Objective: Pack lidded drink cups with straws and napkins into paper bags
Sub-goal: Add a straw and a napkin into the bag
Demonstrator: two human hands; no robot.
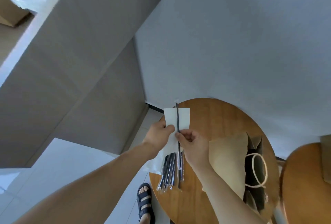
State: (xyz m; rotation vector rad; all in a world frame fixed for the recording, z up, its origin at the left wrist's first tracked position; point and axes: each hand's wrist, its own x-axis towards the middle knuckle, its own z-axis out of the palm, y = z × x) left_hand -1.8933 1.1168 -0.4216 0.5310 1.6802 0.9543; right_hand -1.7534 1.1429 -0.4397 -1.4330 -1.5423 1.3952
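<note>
Left hand (158, 135): white napkin (183, 118) is pinched between thumb and fingers.
Right hand (194, 145): black straw (177, 116) is pinched, held across the napkin.

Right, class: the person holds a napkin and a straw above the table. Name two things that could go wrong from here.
The straw, pinched by the right hand, might slip and fall among the wrapped straws below. The napkin, held at one edge by the left hand, could flop and miss the paper bag.

White napkin (182, 118), black straw (177, 121)
</note>
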